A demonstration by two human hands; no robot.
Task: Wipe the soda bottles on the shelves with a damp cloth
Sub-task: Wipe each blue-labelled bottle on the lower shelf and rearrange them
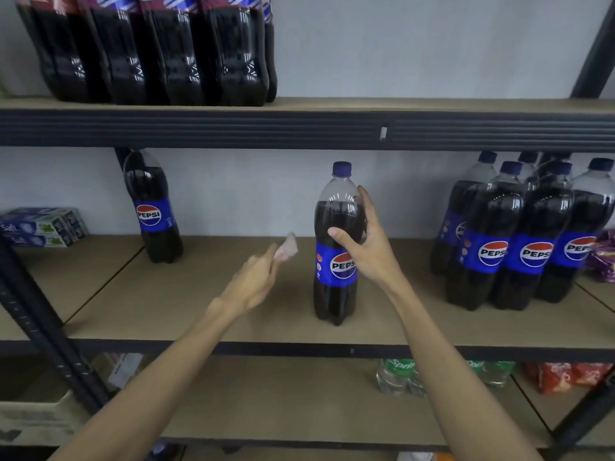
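Steadying the bottle (334, 294) with right hand (366, 251), fingers curled round it, should let the left hand (256, 277), pinching the cloth (289, 249), wipe evenly.

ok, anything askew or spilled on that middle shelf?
No spill or damage visible. One lone bottle at the far left looks tilted, possibly lens distortion. The held bottle stands upright in the right hand.

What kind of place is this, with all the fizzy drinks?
Most likely a small shop or its storeroom. Metal shelves hold rows of Pepsi bottles, green Sprite bottles sit on the shelf below, and stacked boxes lie at the left like stock.
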